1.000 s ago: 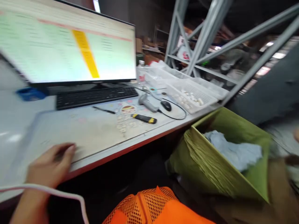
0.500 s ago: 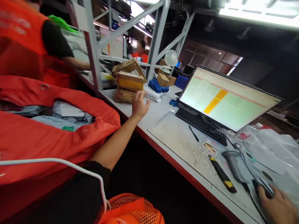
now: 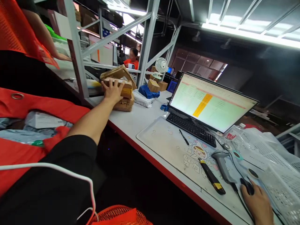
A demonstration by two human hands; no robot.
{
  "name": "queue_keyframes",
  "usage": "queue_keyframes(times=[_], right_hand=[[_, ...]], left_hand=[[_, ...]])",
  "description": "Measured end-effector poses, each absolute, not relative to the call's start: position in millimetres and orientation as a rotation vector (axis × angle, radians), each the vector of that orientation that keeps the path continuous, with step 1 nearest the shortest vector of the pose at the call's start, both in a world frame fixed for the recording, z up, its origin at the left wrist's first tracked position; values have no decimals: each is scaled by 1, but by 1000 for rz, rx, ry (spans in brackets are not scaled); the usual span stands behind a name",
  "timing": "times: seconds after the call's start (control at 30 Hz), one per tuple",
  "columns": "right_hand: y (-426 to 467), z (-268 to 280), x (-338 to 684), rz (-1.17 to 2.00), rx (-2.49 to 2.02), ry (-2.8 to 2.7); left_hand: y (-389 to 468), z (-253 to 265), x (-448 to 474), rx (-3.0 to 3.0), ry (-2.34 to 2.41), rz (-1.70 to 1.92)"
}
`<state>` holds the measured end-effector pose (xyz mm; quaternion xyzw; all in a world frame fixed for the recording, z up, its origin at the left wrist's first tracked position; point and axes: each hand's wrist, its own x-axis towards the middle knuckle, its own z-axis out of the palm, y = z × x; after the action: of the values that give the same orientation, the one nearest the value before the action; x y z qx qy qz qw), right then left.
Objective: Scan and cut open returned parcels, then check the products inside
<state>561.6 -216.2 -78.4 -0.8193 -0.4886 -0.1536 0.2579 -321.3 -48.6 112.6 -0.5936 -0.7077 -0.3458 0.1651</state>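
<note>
The left arm reaches well out to the person's left, its black sleeve (image 3: pixel 77 153) ending near the elbow and the bare forearm (image 3: pixel 90 122) slanting up and away over the edge of the desk (image 3: pixel 122 120). The left hand (image 3: pixel 112 93) lies against a stack of cardboard at the desk's far left, back of the hand toward the view, wrist nearly in line with the forearm. Its fingers are fanned apart — spread over the top edge and front of the middle box (image 3: pixel 127 90) rather than closed round it. Below that sits a lower box (image 3: pixel 124 105); behind and above leans an open carton (image 3: pixel 116 73), tilted. A white packet (image 3: pixel 142 100) and a blue bag (image 3: pixel 148 92) lie just beside the stack.

The right arm comes in low at the right. The right hand (image 3: pixel 257 201) is palm down over a black mouse (image 3: pixel 247 186), thumb along one side and the forefinger along the other, so the mouse sits in a loose grip; how the remaining fingers lie, I cannot tell.

Near the right hand are a grey scanner (image 3: pixel 223 165) and a black-and-yellow knife (image 3: pixel 212 176), both untouched. A pen (image 3: pixel 184 137) lies on the mat (image 3: pixel 157 137) by the keyboard (image 3: pixel 192 129), which stands before a lit monitor (image 3: pixel 213 100). Beside the left arm is a red bag (image 3: pixel 56 106) with packages inside.
</note>
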Motion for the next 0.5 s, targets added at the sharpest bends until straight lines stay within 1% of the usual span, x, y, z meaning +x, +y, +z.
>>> queue_keyframes(times=[0.1,0.27,0.37,0.43,0.47,0.5], right_hand=[[-222,-69,543,-401,-2204,-1350],[-228,-60,527,-417,-2188,-1424],[-228,-59,525,-406,-2243,-1382],[-227,-59,524,-402,-2261,-1370],[-227,-59,524,-399,-2266,-1373],[-227,-59,523,-398,-2268,-1379]], left_hand=[[-65,121,-305,-1566,-1909,-1264],[-75,120,-245,-1324,-1511,-2012],[-81,96,-186,-1339,-1340,-2648],[-90,72,-144,-1522,-1366,-3123],[-95,58,-125,-1655,-1398,-3290],[-101,44,-107,-1733,-1451,-3365]])
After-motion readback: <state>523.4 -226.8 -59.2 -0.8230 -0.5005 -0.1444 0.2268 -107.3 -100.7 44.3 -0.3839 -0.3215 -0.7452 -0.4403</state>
